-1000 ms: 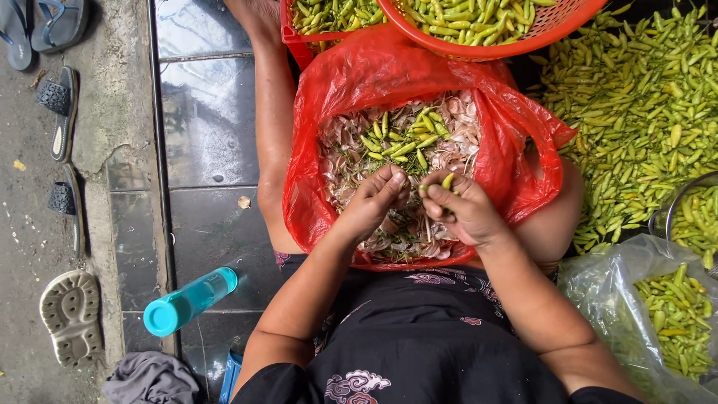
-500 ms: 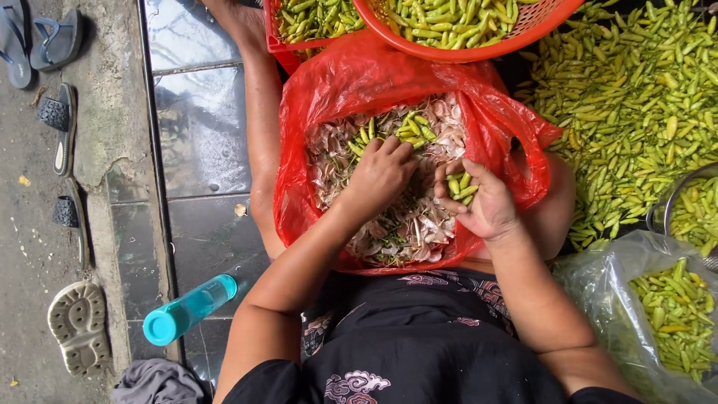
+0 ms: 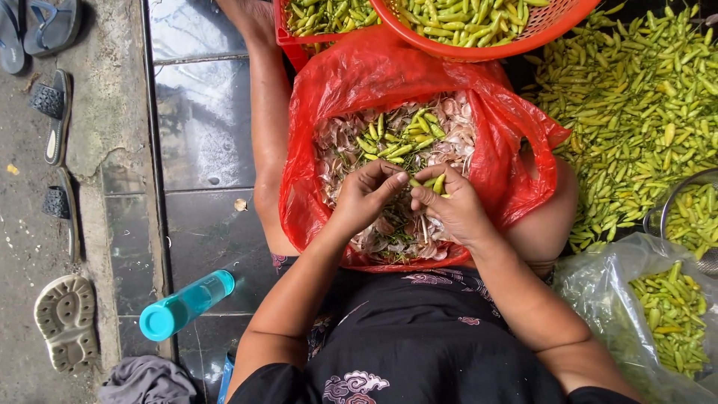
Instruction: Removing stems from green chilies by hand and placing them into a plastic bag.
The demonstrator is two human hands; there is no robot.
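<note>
Over the red plastic bag (image 3: 351,97) in the lap, the left hand (image 3: 366,196) pinches one end of a small green chili (image 3: 416,182). The right hand (image 3: 453,209) cups several more. The chili looks light, smooth and easily snapped, so it is best taken by the stem end with the fingertips.

Black garment (image 3: 419,344) with pale motifs

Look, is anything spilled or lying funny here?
Yes. The blue bottle lies tipped on its side on the tiles, and chillies lie in a loose heap outside the basket.
</note>
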